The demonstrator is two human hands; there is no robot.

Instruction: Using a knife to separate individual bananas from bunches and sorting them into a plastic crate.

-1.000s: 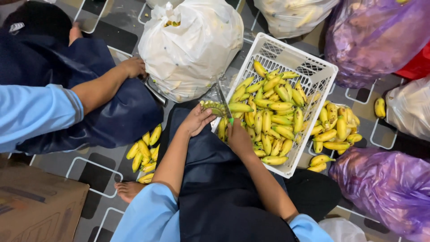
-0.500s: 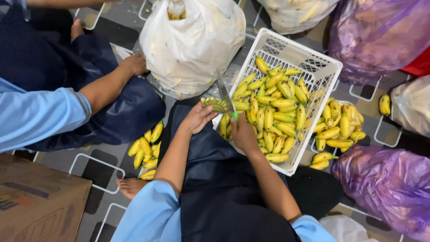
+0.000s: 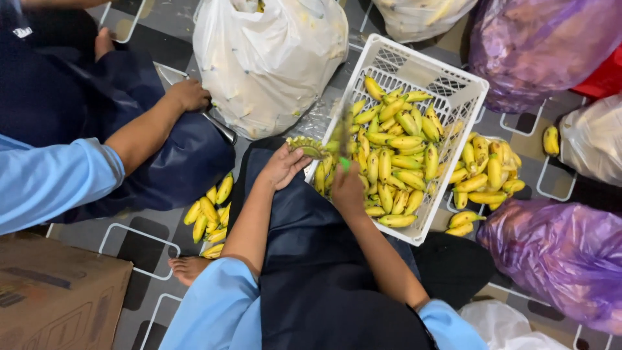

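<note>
My left hand [image 3: 284,166] holds a green banana stalk stub [image 3: 306,146] over my lap, at the near left corner of a white plastic crate [image 3: 453,84]. My right hand [image 3: 348,190] is shut on a knife with a green handle [image 3: 345,137]; its blade points up and is blurred beside the stalk. The crate holds several small yellow bananas [image 3: 395,155]. My dark apron [image 3: 311,259] covers my lap below both hands.
Another person's hand [image 3: 189,94] rests at the left on dark trousers. A white bag [image 3: 269,58] stands behind the stalk. Loose bananas [image 3: 208,214] lie left of my knee, more bananas [image 3: 484,175] right of the crate. Purple bags [image 3: 557,259] at right, cardboard box [image 3: 58,298] bottom left.
My right hand with the knife has swung up next to the stalk; the blade is now blurred. The left hand has stayed in place with the stalk.
</note>
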